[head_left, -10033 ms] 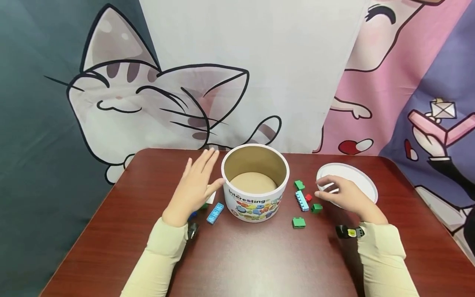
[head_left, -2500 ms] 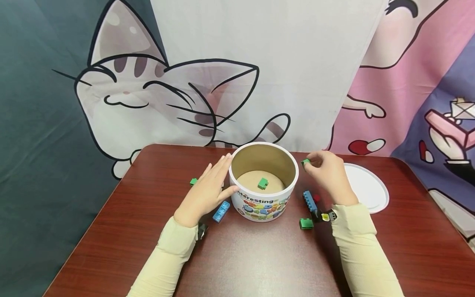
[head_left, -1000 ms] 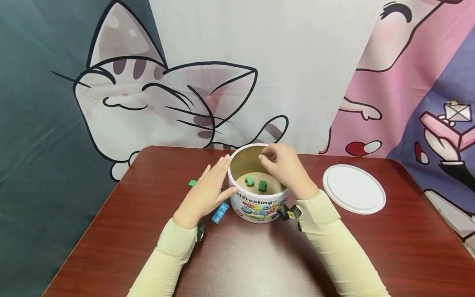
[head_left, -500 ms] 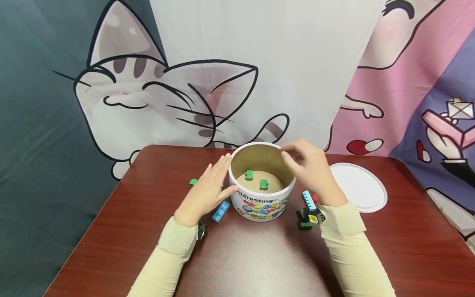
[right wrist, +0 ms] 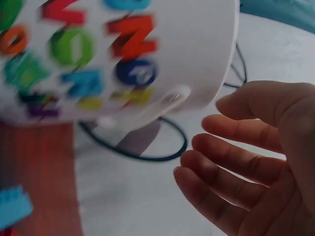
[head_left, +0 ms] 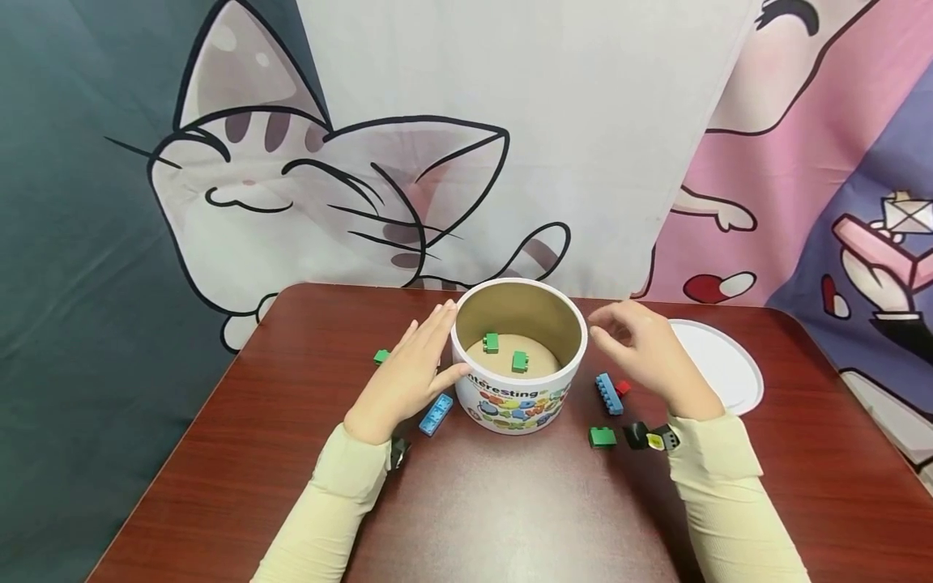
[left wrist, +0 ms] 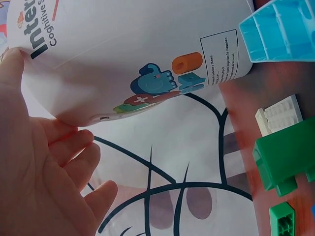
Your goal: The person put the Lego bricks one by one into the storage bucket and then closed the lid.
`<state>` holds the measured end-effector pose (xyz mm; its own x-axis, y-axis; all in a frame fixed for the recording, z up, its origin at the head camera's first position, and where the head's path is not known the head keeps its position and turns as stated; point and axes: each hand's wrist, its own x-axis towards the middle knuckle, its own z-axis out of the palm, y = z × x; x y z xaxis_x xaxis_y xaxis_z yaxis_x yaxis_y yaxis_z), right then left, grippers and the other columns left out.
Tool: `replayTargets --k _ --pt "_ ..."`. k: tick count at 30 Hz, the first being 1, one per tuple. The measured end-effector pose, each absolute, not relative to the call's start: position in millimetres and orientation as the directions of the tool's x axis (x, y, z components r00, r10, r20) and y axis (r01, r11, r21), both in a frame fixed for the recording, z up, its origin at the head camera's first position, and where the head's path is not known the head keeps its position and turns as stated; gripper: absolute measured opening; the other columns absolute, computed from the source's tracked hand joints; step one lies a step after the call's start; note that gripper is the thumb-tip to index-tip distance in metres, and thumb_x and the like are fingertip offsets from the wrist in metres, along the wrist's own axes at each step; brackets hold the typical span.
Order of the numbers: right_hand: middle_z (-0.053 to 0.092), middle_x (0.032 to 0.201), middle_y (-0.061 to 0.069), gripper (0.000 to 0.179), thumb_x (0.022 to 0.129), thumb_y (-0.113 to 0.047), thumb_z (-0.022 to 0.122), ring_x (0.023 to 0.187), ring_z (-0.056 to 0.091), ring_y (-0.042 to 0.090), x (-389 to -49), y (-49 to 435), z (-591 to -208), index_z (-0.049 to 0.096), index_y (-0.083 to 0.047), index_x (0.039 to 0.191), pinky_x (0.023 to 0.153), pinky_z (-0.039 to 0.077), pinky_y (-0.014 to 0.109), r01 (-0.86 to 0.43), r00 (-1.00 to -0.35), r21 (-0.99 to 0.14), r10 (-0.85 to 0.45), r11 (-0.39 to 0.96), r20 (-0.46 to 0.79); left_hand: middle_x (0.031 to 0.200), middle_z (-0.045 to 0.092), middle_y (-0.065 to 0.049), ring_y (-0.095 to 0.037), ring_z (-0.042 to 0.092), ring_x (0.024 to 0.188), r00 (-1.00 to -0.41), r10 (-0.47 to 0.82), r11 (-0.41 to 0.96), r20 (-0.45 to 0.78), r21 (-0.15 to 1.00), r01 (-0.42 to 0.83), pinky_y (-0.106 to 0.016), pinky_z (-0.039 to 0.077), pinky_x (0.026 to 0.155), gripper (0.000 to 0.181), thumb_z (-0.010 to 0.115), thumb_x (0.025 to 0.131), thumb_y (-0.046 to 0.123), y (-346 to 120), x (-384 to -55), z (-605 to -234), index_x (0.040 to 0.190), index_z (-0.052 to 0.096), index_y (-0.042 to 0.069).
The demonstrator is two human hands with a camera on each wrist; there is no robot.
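Observation:
A white printed bucket (head_left: 510,411) stands upright at mid-table, with two green building bricks (head_left: 520,362) on its floor. My left hand (head_left: 404,372) has its fingers nearly straight, fingertips and thumb at the bucket's left rim. My right hand (head_left: 649,348) hovers just right of the rim; in the right wrist view its fingers (right wrist: 236,157) are loosely bent with nothing between them. Below it lie a blue brick (head_left: 609,394), a small red brick (head_left: 622,388) and a green brick (head_left: 602,437).
Left of the bucket lies a blue brick (head_left: 436,415), with a green brick (head_left: 381,356) farther back. The left wrist view adds a white brick (left wrist: 283,115) behind a large green brick (left wrist: 285,152). A round white lid (head_left: 717,364) lies at the right, partly behind my right hand.
My right hand carried a second green brick over the bucket and let it go inside, then drew back right, emptied. My left hand has stayed at the rim.

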<state>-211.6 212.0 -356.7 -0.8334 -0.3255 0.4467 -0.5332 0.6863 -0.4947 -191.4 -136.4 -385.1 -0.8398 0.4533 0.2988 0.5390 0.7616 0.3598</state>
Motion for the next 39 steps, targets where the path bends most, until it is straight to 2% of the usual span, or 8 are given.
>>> replayTargets --k 4,15,18,26,31,39 --pt "0.067 0.093 0.005 0.01 0.092 -0.007 0.069 0.081 0.062 0.018 -212 226 -368 0.072 -0.004 0.101 0.073 0.054 0.044 -0.526 -0.844 -0.472 -0.37 0.707 0.387 0.167 0.022 -0.008 -0.025 0.018 0.154 -0.839 0.456 0.76 0.299 0.36 0.541 -0.052 0.016 0.123 0.083 0.06 0.1 0.048 -136 -192 -386 0.162 0.021 0.008" --pt "0.067 0.081 -0.002 0.014 0.084 -0.002 0.074 0.075 0.062 0.014 -213 254 -402 0.072 0.0 0.098 0.069 0.054 0.038 -0.463 -0.882 -0.488 -0.439 0.74 0.172 0.167 0.023 -0.009 -0.025 0.018 0.154 -0.845 0.449 0.76 0.29 0.374 0.531 -0.053 0.017 0.123 0.084 0.06 0.1 0.048 -140 -185 -389 0.162 0.021 0.008" --pt "0.068 0.081 0.0 0.014 0.084 -0.001 0.074 0.074 0.062 0.016 -214 258 -406 0.071 0.001 0.097 0.068 0.054 0.038 -0.438 -0.891 -0.49 -0.435 0.753 0.129 0.167 0.023 -0.009 -0.024 0.018 0.154 -0.841 0.452 0.757 0.298 0.37 0.539 -0.053 0.018 0.123 0.083 0.06 0.1 0.047 -139 -186 -389 0.162 0.021 0.008" --pt "0.072 0.087 0.007 0.016 0.083 -0.005 0.077 0.08 0.067 0.024 -216 266 -414 0.071 0.003 0.096 0.074 0.057 0.045 -0.388 -0.898 -0.481 -0.44 0.786 0.005 0.167 0.024 -0.009 -0.023 0.017 0.155 -0.838 0.456 0.755 0.299 0.369 0.542 -0.055 0.021 0.122 0.083 0.061 0.1 0.046 -137 -188 -388 0.162 0.022 0.007" --pt "0.07 0.084 0.004 0.015 0.082 -0.005 0.077 0.079 0.065 0.022 -216 269 -416 0.071 0.001 0.095 0.074 0.056 0.044 -0.362 -0.903 -0.477 -0.429 0.801 -0.035 0.167 0.024 -0.01 -0.025 0.019 0.154 -0.835 0.461 0.754 0.301 0.364 0.547 -0.052 0.018 0.123 0.083 0.061 0.1 0.045 -136 -188 -387 0.161 0.022 0.006" --pt "0.07 0.082 0.002 0.013 0.082 -0.006 0.077 0.077 0.065 0.019 -217 271 -417 0.071 -0.001 0.092 0.073 0.055 0.043 -0.379 -0.898 -0.454 -0.439 0.806 -0.03 0.167 0.023 -0.01 -0.025 0.018 0.155 -0.835 0.459 0.754 0.305 0.365 0.547 -0.053 0.018 0.123 0.084 0.062 0.1 0.044 -136 -189 -386 0.162 0.021 0.006"
